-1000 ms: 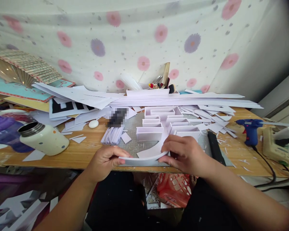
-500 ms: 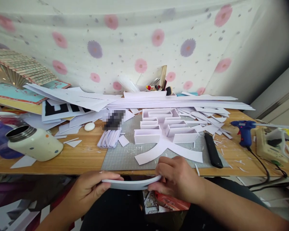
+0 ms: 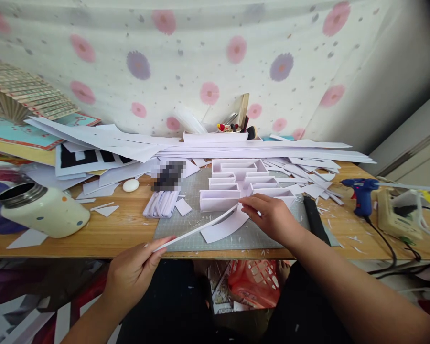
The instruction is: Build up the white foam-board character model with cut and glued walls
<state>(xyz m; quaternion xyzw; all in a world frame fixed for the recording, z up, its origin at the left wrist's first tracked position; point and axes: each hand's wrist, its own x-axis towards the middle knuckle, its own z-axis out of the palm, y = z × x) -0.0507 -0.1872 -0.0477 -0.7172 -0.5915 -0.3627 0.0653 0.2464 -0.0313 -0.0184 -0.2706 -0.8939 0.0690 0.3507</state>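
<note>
My left hand point(image 3: 131, 272) and right hand point(image 3: 272, 217) are pinching 1 white strip point(image 3: 200, 228), around 7 o'clock from the white boxes point(image 3: 219, 204). Bending it too hard could crease it, tbh.

White strip point(image 3: 199, 229); blue glue gun point(image 3: 362, 196); pink-and-purple flowered curtain point(image 3: 186, 71).

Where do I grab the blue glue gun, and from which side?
Once the right hand leaves the white strip, take the handle, probably from the near right. It juts toward you below the body, red trigger on its left. The glue stick projects rightward above it and the black cord trails from its lower end, so keep between them.
</note>
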